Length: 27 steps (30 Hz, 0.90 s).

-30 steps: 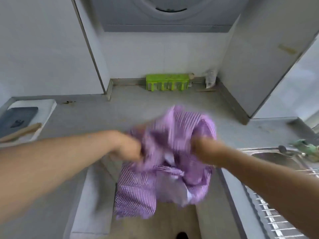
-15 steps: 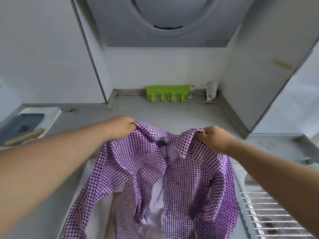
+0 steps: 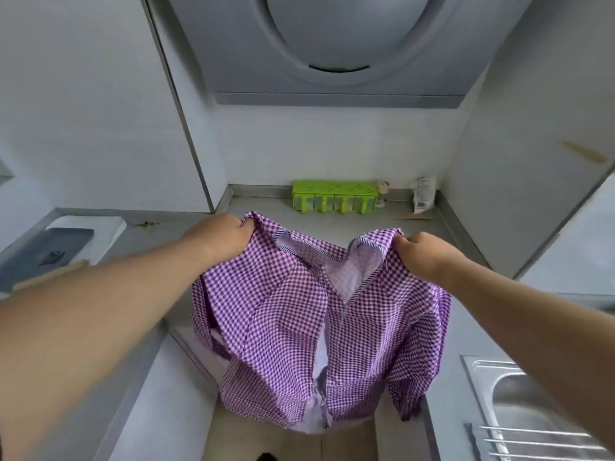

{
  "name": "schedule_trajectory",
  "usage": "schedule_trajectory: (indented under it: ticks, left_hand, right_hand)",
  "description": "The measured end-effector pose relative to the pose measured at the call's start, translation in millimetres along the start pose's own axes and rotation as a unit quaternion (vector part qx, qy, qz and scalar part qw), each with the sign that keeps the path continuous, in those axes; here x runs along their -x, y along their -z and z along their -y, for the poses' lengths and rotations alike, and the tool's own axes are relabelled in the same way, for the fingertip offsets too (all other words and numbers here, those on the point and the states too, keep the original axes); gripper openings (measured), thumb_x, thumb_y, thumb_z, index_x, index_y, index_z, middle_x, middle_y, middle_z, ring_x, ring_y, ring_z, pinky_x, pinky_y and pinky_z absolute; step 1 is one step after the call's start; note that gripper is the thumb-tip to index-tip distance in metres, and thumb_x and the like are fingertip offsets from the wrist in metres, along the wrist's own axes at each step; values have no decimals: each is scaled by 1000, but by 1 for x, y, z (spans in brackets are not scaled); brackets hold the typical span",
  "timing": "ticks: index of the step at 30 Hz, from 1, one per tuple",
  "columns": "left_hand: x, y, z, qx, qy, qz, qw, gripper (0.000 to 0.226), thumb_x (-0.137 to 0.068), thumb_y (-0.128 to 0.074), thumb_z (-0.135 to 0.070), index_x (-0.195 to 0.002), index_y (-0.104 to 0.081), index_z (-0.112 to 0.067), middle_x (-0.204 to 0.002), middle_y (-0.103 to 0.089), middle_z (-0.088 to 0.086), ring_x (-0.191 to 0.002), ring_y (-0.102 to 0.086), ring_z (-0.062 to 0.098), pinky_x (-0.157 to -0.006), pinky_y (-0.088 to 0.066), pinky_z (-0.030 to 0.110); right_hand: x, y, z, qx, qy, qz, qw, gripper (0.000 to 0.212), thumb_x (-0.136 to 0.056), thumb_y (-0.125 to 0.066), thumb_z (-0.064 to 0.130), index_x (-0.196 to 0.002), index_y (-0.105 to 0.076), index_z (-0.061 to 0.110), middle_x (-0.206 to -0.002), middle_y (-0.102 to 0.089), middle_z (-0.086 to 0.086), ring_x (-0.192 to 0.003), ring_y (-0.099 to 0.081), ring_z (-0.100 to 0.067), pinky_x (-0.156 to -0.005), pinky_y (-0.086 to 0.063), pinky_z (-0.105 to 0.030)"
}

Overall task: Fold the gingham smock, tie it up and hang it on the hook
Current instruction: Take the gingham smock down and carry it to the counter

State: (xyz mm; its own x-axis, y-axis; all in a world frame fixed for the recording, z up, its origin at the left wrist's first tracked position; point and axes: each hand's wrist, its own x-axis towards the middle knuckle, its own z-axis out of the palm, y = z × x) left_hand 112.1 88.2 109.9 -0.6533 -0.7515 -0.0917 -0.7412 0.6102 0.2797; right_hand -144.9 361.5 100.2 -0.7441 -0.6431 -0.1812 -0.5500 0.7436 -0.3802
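Note:
The purple-and-white gingham smock [image 3: 299,314] is spread open between both hands over the grey counter [image 3: 273,211], its lower part hanging past the counter's front edge toward the floor. My left hand [image 3: 221,236] grips the smock's top left corner. My right hand [image 3: 424,252] grips the top right corner by the collar. The pale lining shows at the open neck. No hook is in view.
A green compartment box [image 3: 334,201] and a small white packet [image 3: 424,194] stand at the counter's back wall. A dark phone [image 3: 50,251] on a white board lies at the left. A steel sink [image 3: 545,407] sits at the right. A range hood [image 3: 336,48] hangs overhead.
The bunched smock has been shaken out and spread wide. Both hands moved apart and forward, and the smock's upper part now lies lower over the counter.

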Motion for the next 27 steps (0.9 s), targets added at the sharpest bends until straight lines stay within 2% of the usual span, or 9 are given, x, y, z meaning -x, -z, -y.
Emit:
schedule_trajectory:
  ticks: [6,10,15,22,24,27]
  left_hand:
    - [-67,-1,32,0,-5,20,1000,78,-109,-20,-59,-91,-72,-5,-92,-74,22,-82,-73,33,-84,-59,46]
    - [-108,-4,50,7,-15,43,999,79,-110,-18,-58,-87,-72,-5,-87,-73,21,-79,-72,31,-80,-57,41]
    - [-153,-11,73,18,-25,66,997,81,-109,-17,-61,-82,-70,-6,-79,-70,16,-77,-72,31,-81,-60,42]
    - [-201,-36,79,-9,-19,79,997,80,-107,-13,-63,-89,-71,-12,-85,-72,10,-78,-71,25,-87,-59,41]
    - [-215,-46,80,3,-21,86,996,80,-107,-14,-62,-89,-71,-9,-77,-66,8,-74,-72,30,-79,-60,42]
    - [-235,-58,79,5,-20,89,996,79,-109,-15,-59,-84,-70,-7,-74,-66,14,-78,-74,35,-80,-63,49]
  right_hand:
    - [-63,-15,33,66,5,-9,998,66,-108,-28,53,-75,-64,9,-75,-65,-10,-71,-62,-24,-67,-44,-34]
    - [-99,-26,45,105,-5,-21,994,48,-105,-32,45,-79,-61,16,-82,-65,-6,-75,-62,-24,-68,-48,-35]
    - [-127,-42,61,103,-10,-37,994,28,-101,-38,42,-89,-59,28,-84,-63,1,-79,-63,-24,-69,-49,-34]
    - [-171,-55,64,123,-19,-22,992,24,-104,-37,37,-90,-53,27,-89,-63,-3,-81,-59,-28,-71,-45,-34]
    - [-187,-60,61,132,-20,-21,991,28,-103,-36,40,-89,-55,27,-92,-67,-5,-83,-62,-29,-70,-47,-36]
    - [-212,-69,53,142,-16,-7,990,32,-102,-34,41,-88,-59,26,-95,-71,-5,-84,-65,-30,-74,-54,-39]
